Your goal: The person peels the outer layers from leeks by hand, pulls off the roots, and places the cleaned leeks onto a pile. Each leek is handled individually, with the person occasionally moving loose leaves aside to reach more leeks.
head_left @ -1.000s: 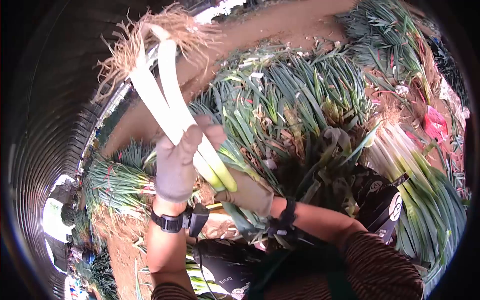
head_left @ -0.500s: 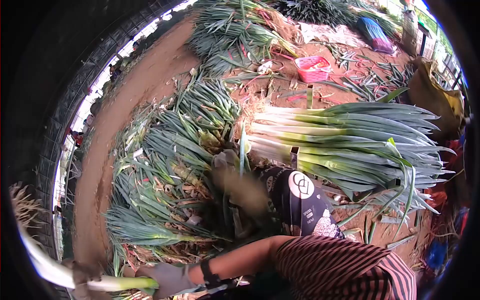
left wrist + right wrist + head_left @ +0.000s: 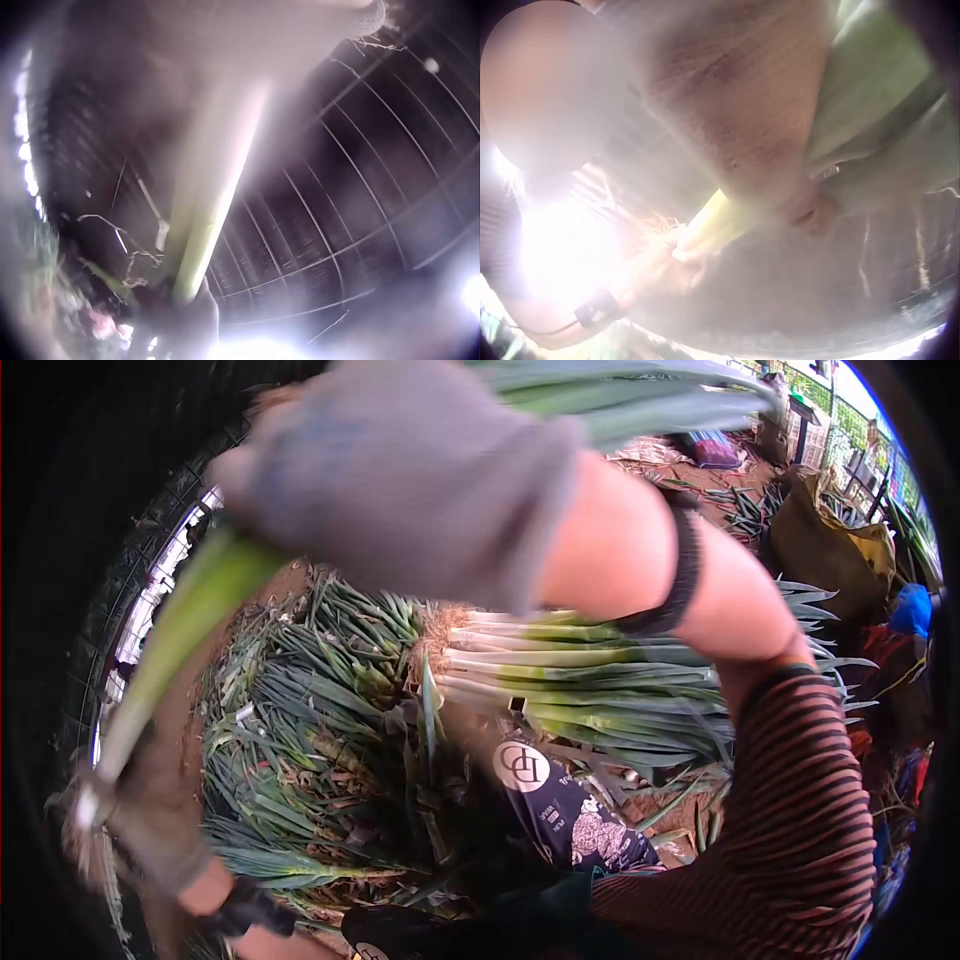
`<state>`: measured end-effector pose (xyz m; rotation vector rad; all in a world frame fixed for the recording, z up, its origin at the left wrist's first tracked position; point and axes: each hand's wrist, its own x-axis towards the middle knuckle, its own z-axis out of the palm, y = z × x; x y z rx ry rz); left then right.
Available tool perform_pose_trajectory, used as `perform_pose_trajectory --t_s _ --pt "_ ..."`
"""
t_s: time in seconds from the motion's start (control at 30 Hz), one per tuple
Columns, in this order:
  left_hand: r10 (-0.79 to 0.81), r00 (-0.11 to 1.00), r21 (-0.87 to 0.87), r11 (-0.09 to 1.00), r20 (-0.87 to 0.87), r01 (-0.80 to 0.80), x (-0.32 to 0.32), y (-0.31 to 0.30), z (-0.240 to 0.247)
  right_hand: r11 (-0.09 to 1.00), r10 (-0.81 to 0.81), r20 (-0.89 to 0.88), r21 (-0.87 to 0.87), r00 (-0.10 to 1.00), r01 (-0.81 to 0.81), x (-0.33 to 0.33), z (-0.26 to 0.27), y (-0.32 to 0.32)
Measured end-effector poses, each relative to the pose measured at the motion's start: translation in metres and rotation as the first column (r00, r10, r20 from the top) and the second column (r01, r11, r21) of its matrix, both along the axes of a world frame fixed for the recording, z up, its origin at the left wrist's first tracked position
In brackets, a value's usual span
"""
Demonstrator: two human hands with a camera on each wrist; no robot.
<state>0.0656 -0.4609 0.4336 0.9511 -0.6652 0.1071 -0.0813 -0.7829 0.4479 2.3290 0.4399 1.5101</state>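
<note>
A long leek (image 3: pixel 190 620) runs from the top centre down to the lower left in the head view. My right hand (image 3: pixel 400 470), in a grey glove, is raised close to the camera and grips the leek's green leafy end. My left hand (image 3: pixel 140 830), also gloved and blurred, holds the white root end low at the left. The left wrist view shows the pale leek stalk (image 3: pixel 217 187) stretching down to the other gloved hand (image 3: pixel 180 315). In the right wrist view the glove fills the frame and the leek stalk (image 3: pixel 712 221) leads to my left hand (image 3: pixel 667 262).
A stack of trimmed leeks (image 3: pixel 600 670) lies on the dirt ahead, roots pointing left. A heap of green leek tops (image 3: pixel 320 700) lies to its left. A black printed bag (image 3: pixel 560 800) sits near my lap. A tan sack (image 3: pixel 830 550) stands at the right.
Both hands held leeks upright in front a second ago. The left hand then swung low to the left, and the right hand now rises close to the camera on the leafy end.
</note>
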Motion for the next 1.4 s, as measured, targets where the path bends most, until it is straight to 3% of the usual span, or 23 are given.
perform_pose_trajectory --t_s 0.03,0.07,0.1,0.2,0.27,0.33,0.43,0.5,0.63,0.73,0.77,0.8,0.87,0.9,1.0,1.13,1.23,1.33,1.37,1.4 --pt "-0.177 0.984 -0.037 0.984 -0.034 0.176 0.014 -0.045 -0.028 0.997 -0.068 0.014 -0.046 0.998 0.068 -0.007 -0.007 -0.031" --pt "-0.338 0.938 -0.069 0.940 -0.075 0.333 0.029 -0.090 -0.056 0.945 -0.320 -0.079 -0.100 0.944 0.312 -0.025 -0.017 -0.042" --pt "-0.529 0.839 -0.209 0.842 -0.131 0.498 0.044 -0.129 -0.090 0.873 -0.464 -0.092 -0.214 0.881 0.438 -0.036 -0.037 -0.069" --pt "-0.639 0.634 -0.210 0.757 -0.436 0.619 0.060 -0.241 -0.184 0.792 -0.608 -0.273 -0.268 0.745 0.548 -0.057 -0.105 -0.134" --pt "-0.621 0.493 -0.191 0.719 -0.609 0.669 0.059 -0.295 -0.238 0.778 -0.603 -0.507 -0.200 0.616 0.596 -0.065 -0.157 -0.173" --pt "-0.541 0.367 -0.174 0.708 -0.757 0.684 0.065 -0.337 -0.294 0.765 -0.581 -0.633 -0.208 0.512 0.610 -0.068 -0.207 -0.202" --pt "-0.475 0.283 -0.133 0.668 -0.833 0.732 0.091 -0.379 -0.366 0.747 -0.517 -0.776 -0.203 0.361 0.633 -0.055 -0.260 -0.231" --pt "-0.427 0.196 -0.142 0.640 -0.883 0.755 0.107 -0.398 -0.393 0.721 -0.485 -0.829 -0.198 0.279 0.664 -0.043 -0.285 -0.242" --pt "-0.274 0.148 -0.085 0.687 -0.950 0.721 0.120 -0.423 -0.422 0.700 -0.334 -0.927 -0.125 0.169 0.703 -0.020 -0.307 -0.250" --pt "-0.109 0.260 0.130 0.646 -0.960 0.752 0.125 -0.433 -0.429 0.638 -0.186 -0.979 -0.059 0.079 0.768 -0.007 -0.321 -0.254" --pt "-0.179 0.226 0.063 0.634 -0.957 0.770 0.134 -0.434 -0.435 0.653 -0.174 -0.982 -0.058 0.076 0.755 -0.006 -0.325 -0.255" --pt "-0.037 0.275 0.189 0.641 -0.961 0.744 0.139 -0.439 -0.440 0.659 -0.159 -0.982 -0.027 0.104 0.752 -0.001 -0.331 -0.254" --pt "0.046 0.365 0.310 0.633 -0.930 0.710 0.153 -0.442 -0.444 0.661 -0.134 -0.977 0.036 0.165 0.750 0.013 -0.340 -0.246" --pt "0.011 0.390 0.323 0.584 -0.921 0.745 0.163 -0.439 -0.447 0.648 -0.081 -0.990 0.035 0.114 0.761 0.020 -0.338 -0.245" --pt "0.102 0.419 0.398 0.569 -0.902 0.719 0.155 -0.439 -0.437 0.633 -0.099 -0.993 -0.011 0.067 0.774 0.026 -0.344 -0.243" --pt "0.075 0.515 0.462 0.565 -0.854 0.684 0.152 -0.440 -0.454 0.610 -0.091 -0.995 -0.036 0.025 0.792 0.027 -0.350 -0.243" --pt "0.227 0.538 0.568 0.523 -0.812 0.636 0.154 -0.451 -0.450 0.663 -0.032 -0.997 0.033 0.072 0.748 0.023 -0.341 -0.251" --pt "0.157 0.518 0.518 0.514 -0.841 0.684 0.152 -0.445 -0.440 0.680 -0.181 -0.983 -0.101 0.033 0.726 0.007 -0.321 -0.255" --pt "0.152 0.559 0.558 0.468 -0.815 0.686 0.154 -0.447 -0.436 0.617 -0.129 -0.977 -0.214 -0.171 0.757 0.009 -0.317 -0.257" --pt "0.168 0.567 0.570 0.471 -0.807 0.673 0.150 -0.447 -0.433 0.595 -0.097 -0.977 -0.211 -0.191 0.776 0.010 -0.317 -0.256"
